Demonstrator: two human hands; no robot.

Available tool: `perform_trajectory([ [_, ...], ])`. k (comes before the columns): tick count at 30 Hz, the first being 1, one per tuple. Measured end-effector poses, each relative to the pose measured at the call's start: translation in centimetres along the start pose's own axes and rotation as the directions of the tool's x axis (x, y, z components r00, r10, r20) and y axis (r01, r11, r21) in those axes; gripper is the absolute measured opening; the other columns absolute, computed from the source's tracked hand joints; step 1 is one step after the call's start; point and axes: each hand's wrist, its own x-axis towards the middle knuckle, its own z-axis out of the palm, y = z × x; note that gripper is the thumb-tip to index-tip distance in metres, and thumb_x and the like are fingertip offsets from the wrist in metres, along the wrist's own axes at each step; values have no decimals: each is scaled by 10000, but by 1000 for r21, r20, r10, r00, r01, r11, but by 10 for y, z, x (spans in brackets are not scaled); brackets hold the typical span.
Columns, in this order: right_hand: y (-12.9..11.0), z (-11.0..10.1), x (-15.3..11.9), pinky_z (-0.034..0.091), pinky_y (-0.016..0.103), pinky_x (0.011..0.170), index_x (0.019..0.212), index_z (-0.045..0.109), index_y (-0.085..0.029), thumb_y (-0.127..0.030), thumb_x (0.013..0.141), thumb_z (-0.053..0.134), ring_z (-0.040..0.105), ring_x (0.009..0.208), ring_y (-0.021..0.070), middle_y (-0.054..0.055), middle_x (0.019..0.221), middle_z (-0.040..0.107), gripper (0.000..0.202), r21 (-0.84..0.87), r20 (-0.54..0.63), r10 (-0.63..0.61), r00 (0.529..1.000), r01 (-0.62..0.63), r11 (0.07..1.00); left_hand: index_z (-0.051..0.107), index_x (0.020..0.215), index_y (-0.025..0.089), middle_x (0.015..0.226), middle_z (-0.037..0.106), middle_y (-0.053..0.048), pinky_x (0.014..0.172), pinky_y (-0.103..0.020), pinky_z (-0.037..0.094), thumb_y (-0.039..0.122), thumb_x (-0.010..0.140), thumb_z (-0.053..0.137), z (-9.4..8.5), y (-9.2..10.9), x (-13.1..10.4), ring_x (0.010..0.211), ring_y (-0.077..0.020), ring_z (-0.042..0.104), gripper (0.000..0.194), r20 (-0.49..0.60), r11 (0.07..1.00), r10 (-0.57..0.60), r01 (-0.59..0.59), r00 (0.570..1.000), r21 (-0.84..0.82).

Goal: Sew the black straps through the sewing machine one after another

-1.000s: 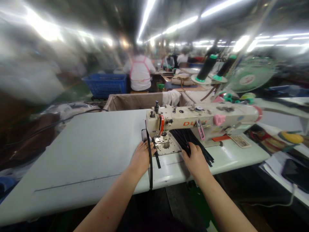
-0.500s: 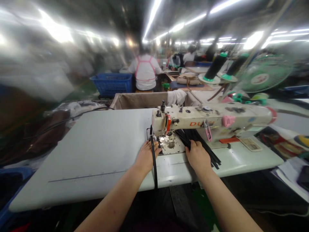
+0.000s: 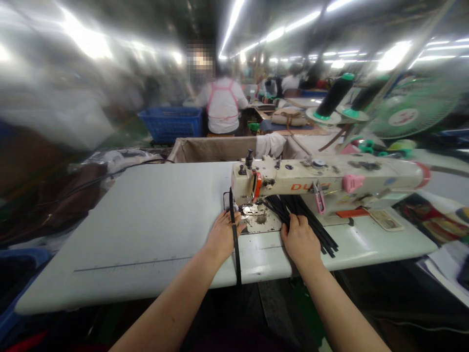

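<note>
A long narrow black strip (image 3: 238, 261) runs from beside the needle area of a sewing machine (image 3: 278, 181), across my left hand and over the table's front edge. My left hand (image 3: 223, 237) rests just in front of the presser foot, its fingers closed about the strip, which passes over them. The fingertips by the foot are partly hidden. Right of the metal needle plate (image 3: 266, 224), my right hand (image 3: 301, 239) has its fingers curled onto a bundle of black strips (image 3: 324, 234). That bundle fans out under the machine arm toward the table's front.
The white table (image 3: 154, 215) carries a printed ruler line. Pink-handled snips (image 3: 320, 199) hang on the machine's front. Black thread cones (image 3: 335, 97) and a green fan (image 3: 406, 115) stand behind it. A fabric-lined bin (image 3: 216, 146), a blue crate (image 3: 172, 122) and a seated person (image 3: 223, 107) are beyond.
The view has shifted slightly, so the machine and thread cones sit a little farther right. Both hands and the strips keep nearly the same places.
</note>
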Motion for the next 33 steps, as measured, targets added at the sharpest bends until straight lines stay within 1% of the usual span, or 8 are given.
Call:
perform_trajectory([
  [5,2,4,0,539,369,792,1274,611,-92,-256,1018,515,712,956,303,196,1165,662,319,2,-27,-12,1000,12,1000,698,1276,195,1372,718,-93,1264,-516,416,296,1048,580,1,-1,-1,1391,-251,597,276,-9,1000,16,-16,1000,14],
  [10,3,6,0,550,383,794,1279,613,-68,-259,1019,505,716,948,316,208,1163,657,340,12,-30,-24,999,24,1000,696,1254,191,1359,720,-95,1261,-518,417,262,1041,583,-3,3,-1,1374,-256,606,251,-7,1000,18,-18,1000,25],
  [16,3,9,-2,557,398,859,1299,615,-61,-261,1029,506,716,996,323,225,1206,655,354,28,-47,-7,999,8,1000,742,1071,201,1230,759,-89,1198,-505,486,179,1022,546,-9,4,2,1252,-246,673,203,-95,993,-52,42,994,-106],
  [19,3,10,-2,559,414,888,1308,612,-54,-260,1025,510,711,1025,335,244,1242,655,364,29,-44,-5,999,7,1000,742,1072,191,1227,751,-110,1183,-509,494,114,982,539,-11,4,1,1242,-256,672,235,-106,986,-74,57,992,-156],
  [23,3,9,-2,565,439,909,1349,594,-29,-255,1032,488,707,1067,361,267,1262,655,404,22,-29,-5,1000,6,1000,726,1120,198,1266,735,-121,1191,-517,482,101,941,570,-15,9,0,1261,-276,657,256,-89,984,-98,84,991,-156],
  [26,2,7,-1,575,445,888,1370,589,-39,-261,1040,475,722,1045,358,269,1278,650,413,18,-11,13,1000,-13,1000,719,1123,200,1294,724,-125,1189,-515,480,83,917,582,-16,12,0,1261,-279,657,273,-81,983,-100,86,992,-161],
  [30,-1,2,-5,586,418,830,1366,597,-65,-280,1024,524,750,986,332,242,1247,660,411,15,38,38,999,-39,999,717,1142,210,1301,722,-117,1208,-499,463,97,913,597,-14,15,0,1282,-272,649,283,-76,981,-111,97,991,-165],
  [33,-9,-3,-12,586,400,763,1338,621,-68,-284,996,569,766,924,324,227,1228,660,408,10,81,48,996,-49,999,703,1232,199,1327,715,-132,1228,-511,437,124,914,605,-11,15,-1,1302,-284,640,341,-65,983,-130,120,989,-137],
])
